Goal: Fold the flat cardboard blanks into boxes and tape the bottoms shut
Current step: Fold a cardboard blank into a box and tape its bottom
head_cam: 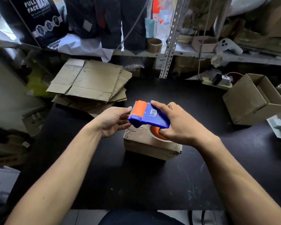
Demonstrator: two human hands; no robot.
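A: Right hand (182, 125)?
B: Fingers curling round the blue-and-orange tape dispenser (148, 115), thumb tucked into the orange core of the roll; it is gripping it just above the small folded box (150, 143) sitting mid-table.
A: Left hand (115, 120)?
B: Palm up, fingers relaxed and only slightly bent, fingertips touching the dispenser's toothed orange end. Whether they are pinching tape, cannot tell.
A: Blanks?
B: Flat cardboard blanks (89, 83) lying stacked at the far left of the black table (136, 184). An open box (253, 98) is standing far right.
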